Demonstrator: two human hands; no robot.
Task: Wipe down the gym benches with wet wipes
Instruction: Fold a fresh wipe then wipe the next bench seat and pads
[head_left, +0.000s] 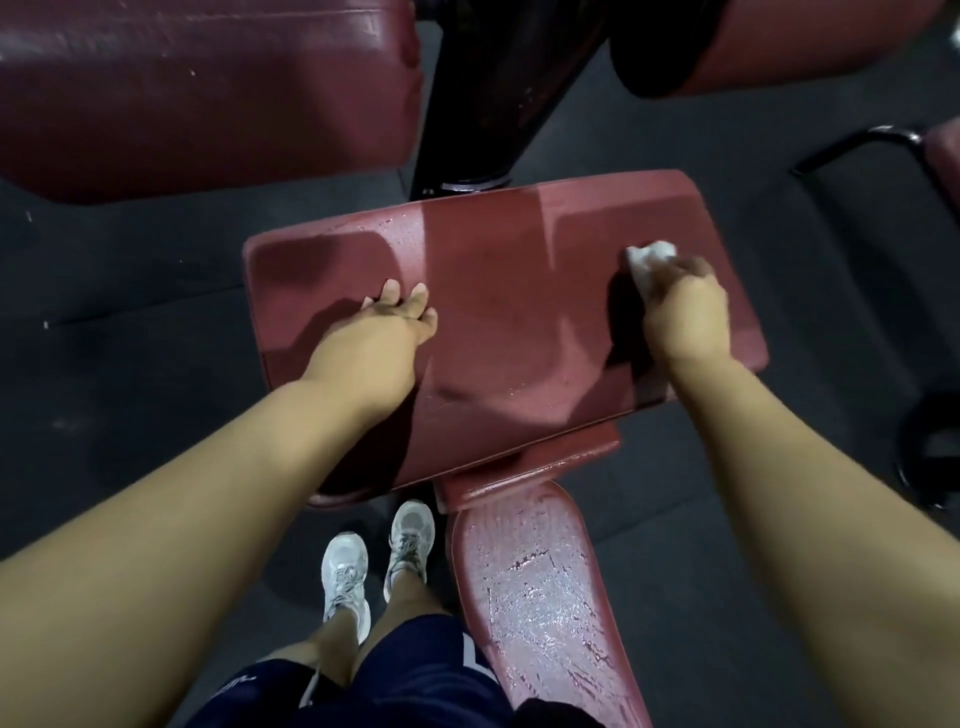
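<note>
A wide dark-red bench pad (519, 291) fills the middle of the view, its surface shiny with wet streaks. My right hand (688, 312) grips a crumpled white wet wipe (649, 257) and presses it onto the pad's right side. My left hand (395, 322) rests flat on the pad's left half, fingers straight. Below it a narrow red seat pad (550, 597) runs toward me, wet and cracked on top.
Another red pad (208, 93) lies at the top left and a third (831, 41) at the top right, with a black post (493, 93) between them. A black metal frame (878, 143) stands at the right. My feet (374, 561) stand on dark floor left of the seat.
</note>
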